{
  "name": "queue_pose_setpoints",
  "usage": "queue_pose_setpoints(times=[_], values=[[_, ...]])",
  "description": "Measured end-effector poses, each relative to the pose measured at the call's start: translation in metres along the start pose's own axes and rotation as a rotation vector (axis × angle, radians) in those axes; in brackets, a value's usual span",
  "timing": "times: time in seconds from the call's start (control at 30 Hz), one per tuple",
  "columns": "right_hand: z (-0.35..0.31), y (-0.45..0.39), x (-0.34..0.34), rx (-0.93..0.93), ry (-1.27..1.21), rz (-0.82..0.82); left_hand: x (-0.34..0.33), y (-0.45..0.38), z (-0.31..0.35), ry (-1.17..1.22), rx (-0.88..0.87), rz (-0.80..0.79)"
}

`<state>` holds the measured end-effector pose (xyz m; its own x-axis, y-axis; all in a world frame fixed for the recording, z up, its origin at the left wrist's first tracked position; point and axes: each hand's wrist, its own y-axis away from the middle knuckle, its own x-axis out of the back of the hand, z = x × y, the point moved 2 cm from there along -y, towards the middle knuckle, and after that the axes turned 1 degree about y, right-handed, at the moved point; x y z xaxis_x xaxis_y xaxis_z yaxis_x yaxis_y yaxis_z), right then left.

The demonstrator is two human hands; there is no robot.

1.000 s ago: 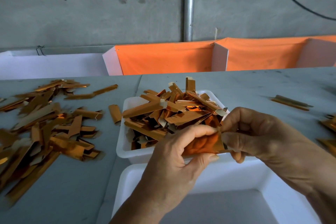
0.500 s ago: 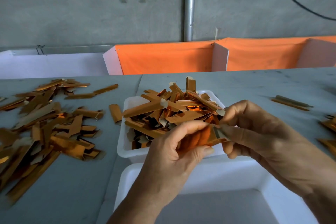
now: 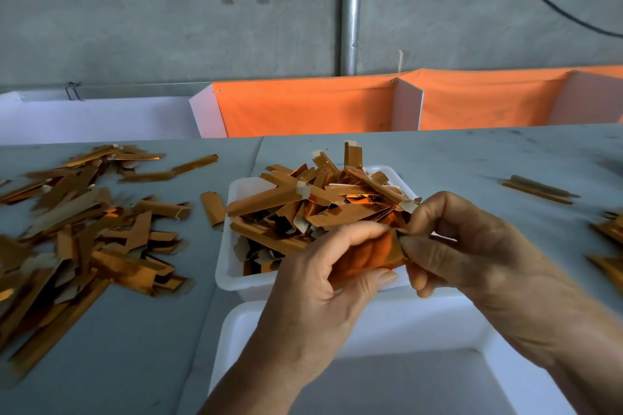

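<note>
My left hand [image 3: 320,283] grips a shiny copper-coloured foil card piece [image 3: 381,251] between thumb and curled fingers. My right hand [image 3: 468,246] pinches the same piece at its right end. Both hands hover over the near rim of a small white tray [image 3: 226,256] heaped with similar copper strips [image 3: 323,205]. Most of the held piece is hidden inside my left palm.
A larger white tray [image 3: 397,323] lies right below my hands at the table's near edge. A wide pile of loose copper strips [image 3: 77,232] covers the left of the grey table. More strips [image 3: 536,189] lie at the right. Orange-lined bins [image 3: 303,108] stand behind the table.
My right hand has shifted its pinch along the piece's right end and the piece has been folded tighter into my left hand. Trays and piles have not moved.
</note>
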<state>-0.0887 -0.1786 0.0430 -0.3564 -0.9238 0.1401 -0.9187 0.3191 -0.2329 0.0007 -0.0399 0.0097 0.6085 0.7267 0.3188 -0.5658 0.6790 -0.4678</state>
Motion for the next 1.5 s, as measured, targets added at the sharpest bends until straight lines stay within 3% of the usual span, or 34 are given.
queue_pose_setpoints(times=[0.2,0.37,0.47,0.7,0.97,1.2,1.5], values=[[0.007,-0.002,0.001,-0.023,0.11,0.023,-0.001,0.0,0.006,-0.157,-0.046,-0.004],[0.009,0.0,0.012,-0.129,-0.294,-0.176,0.0,0.001,0.009,-0.163,-0.051,0.004],[0.013,-0.001,0.015,-0.163,-0.416,-0.233,0.001,0.001,0.01,-0.131,-0.061,0.007],[0.016,-0.003,0.008,-0.175,-0.514,-0.159,0.0,0.001,0.007,-0.118,-0.059,-0.01],[0.02,-0.004,0.001,-0.191,-0.379,-0.098,0.0,0.001,0.009,-0.182,-0.066,-0.038],[0.021,-0.004,0.008,-0.19,-0.578,-0.223,0.003,0.0,0.01,-0.054,-0.045,-0.01],[0.022,-0.005,0.011,-0.192,-0.456,-0.257,0.001,0.001,0.008,-0.092,-0.048,-0.057]])
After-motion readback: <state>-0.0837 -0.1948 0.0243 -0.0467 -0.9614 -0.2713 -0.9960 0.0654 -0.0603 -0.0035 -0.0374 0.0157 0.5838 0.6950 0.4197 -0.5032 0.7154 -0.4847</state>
